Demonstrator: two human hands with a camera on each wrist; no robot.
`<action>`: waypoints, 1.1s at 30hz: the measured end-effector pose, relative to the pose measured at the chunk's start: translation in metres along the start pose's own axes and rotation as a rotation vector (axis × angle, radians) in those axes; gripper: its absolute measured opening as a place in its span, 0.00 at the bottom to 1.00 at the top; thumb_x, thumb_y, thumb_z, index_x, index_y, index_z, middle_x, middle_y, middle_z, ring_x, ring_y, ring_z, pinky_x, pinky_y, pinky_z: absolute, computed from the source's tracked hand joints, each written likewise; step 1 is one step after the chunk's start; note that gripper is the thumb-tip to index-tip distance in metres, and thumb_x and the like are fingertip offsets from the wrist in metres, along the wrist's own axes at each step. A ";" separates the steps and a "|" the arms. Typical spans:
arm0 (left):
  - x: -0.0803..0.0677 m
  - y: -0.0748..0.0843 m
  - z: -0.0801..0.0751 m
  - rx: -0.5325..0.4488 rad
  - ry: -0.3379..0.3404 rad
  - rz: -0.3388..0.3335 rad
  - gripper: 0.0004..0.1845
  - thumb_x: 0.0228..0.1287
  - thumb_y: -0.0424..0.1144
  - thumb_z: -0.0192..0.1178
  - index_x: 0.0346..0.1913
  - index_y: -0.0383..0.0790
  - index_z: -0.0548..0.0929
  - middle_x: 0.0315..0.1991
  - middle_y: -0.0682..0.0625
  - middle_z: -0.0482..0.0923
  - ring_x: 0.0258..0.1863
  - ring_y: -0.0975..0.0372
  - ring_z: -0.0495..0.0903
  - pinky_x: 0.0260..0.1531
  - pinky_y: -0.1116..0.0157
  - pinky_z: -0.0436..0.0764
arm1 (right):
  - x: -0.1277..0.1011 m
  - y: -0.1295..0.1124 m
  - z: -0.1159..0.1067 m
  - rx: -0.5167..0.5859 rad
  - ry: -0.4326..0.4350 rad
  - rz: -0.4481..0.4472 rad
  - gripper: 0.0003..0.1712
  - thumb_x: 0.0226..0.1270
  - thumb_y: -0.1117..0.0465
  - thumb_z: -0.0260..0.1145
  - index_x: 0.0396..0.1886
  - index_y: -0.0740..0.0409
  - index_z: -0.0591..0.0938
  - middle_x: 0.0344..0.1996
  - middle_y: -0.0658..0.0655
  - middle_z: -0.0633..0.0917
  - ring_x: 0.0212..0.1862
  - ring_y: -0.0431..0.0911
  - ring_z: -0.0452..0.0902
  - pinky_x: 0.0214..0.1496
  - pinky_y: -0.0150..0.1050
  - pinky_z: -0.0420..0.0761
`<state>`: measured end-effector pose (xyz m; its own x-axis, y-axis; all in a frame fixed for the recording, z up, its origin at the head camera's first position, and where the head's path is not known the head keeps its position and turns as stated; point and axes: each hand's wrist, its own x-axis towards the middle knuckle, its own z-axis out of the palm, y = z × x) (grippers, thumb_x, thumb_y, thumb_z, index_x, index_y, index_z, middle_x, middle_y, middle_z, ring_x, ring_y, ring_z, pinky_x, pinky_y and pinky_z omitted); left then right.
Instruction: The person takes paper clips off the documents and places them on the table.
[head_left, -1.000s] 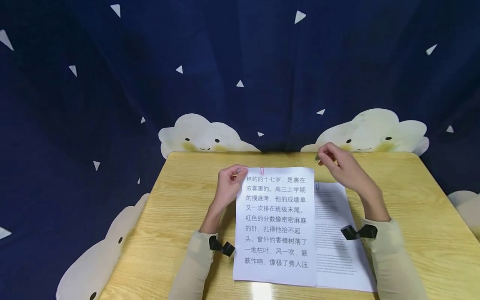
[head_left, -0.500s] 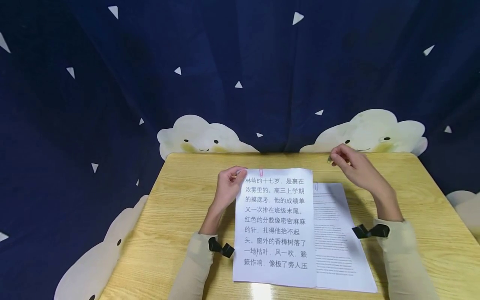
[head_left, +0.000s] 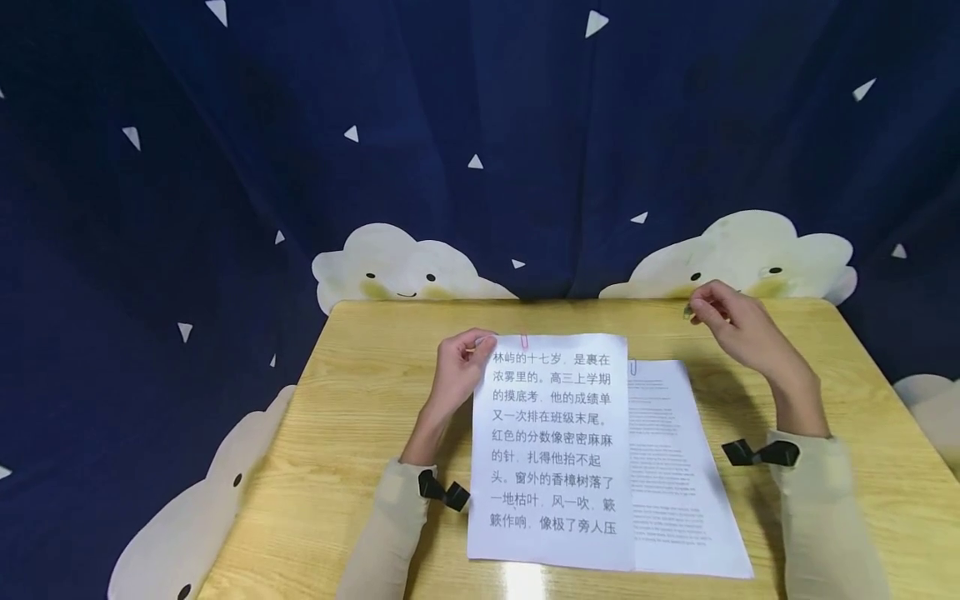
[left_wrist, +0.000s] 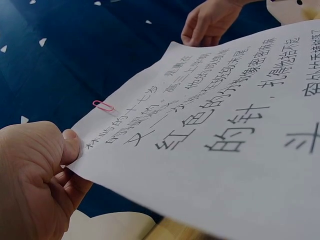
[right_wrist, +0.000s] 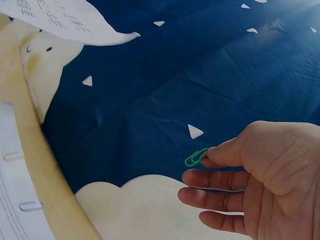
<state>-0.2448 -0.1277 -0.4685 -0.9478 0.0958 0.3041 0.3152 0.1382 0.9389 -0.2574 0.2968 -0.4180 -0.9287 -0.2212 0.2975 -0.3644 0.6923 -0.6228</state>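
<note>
A green paper clip (right_wrist: 196,158) shows against the dark navy curtain (head_left: 480,125), which is scattered with small white triangles and edged low down with cream-white clouds (head_left: 401,267) bearing black dot eyes and pale yellow cheeks. At the centre of the head view lies a white sheet (head_left: 551,450) printed with large black characters, a pink paper clip (head_left: 524,341) at its top edge. Right of it, a white sheet (head_left: 675,467) carries fine grey-black print. The table (head_left: 352,417) is light yellow wood grain. The sleeves (head_left: 390,517) are pale beige with black straps.
</note>
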 end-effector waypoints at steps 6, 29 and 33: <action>0.001 0.002 0.000 0.003 -0.004 -0.011 0.08 0.75 0.29 0.61 0.44 0.29 0.88 0.30 0.36 0.87 0.18 0.63 0.82 0.16 0.70 0.79 | -0.003 0.013 -0.010 -0.029 0.006 0.074 0.16 0.87 0.55 0.50 0.51 0.61 0.78 0.42 0.64 0.85 0.39 0.30 0.73 0.36 0.28 0.69; 0.002 -0.006 0.002 -0.037 -0.014 -0.016 0.09 0.76 0.32 0.61 0.45 0.28 0.88 0.33 0.35 0.87 0.20 0.59 0.83 0.18 0.68 0.81 | -0.008 0.105 0.026 -0.045 -0.116 0.223 0.16 0.88 0.55 0.45 0.47 0.63 0.73 0.34 0.61 0.74 0.34 0.50 0.68 0.30 0.38 0.67; 0.001 -0.006 0.001 -0.034 -0.005 -0.023 0.09 0.76 0.32 0.62 0.45 0.29 0.89 0.34 0.33 0.87 0.20 0.59 0.83 0.19 0.69 0.80 | -0.008 0.115 0.036 -0.058 -0.119 0.207 0.15 0.87 0.57 0.49 0.44 0.63 0.76 0.30 0.58 0.74 0.32 0.49 0.67 0.31 0.39 0.66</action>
<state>-0.2479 -0.1278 -0.4737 -0.9545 0.0979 0.2816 0.2914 0.1072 0.9506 -0.2937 0.3534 -0.5178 -0.9859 -0.1478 0.0785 -0.1644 0.7688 -0.6180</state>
